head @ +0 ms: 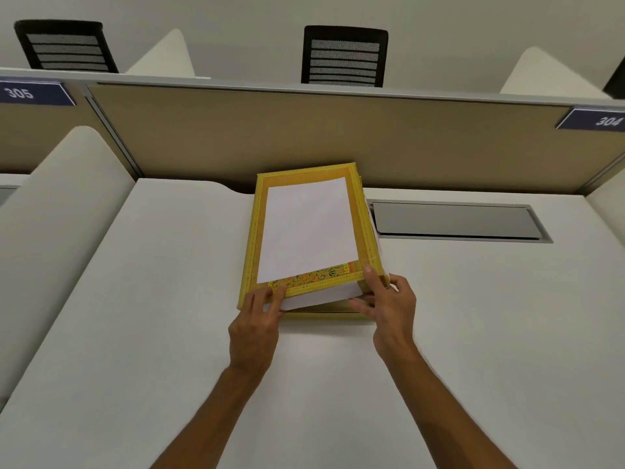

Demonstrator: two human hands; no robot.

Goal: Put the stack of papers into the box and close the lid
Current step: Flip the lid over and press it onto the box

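Left hand (262, 308) pinches the lid's (306, 228) near edge, right hand (382, 299) grips its corner, papers (321, 297) seemingly in the yellow box (324, 311) beneath on the desk (169, 299) — next, lower it square and press.

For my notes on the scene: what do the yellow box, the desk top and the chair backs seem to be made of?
Yellow box: probably card or thin board under a printed, slightly glossy wrap; gilt floral band on the near edge. Desk top: smooth matte off-white, likely laminate. Chair backs: black frame around see-through mesh, presumably plastic and fabric.
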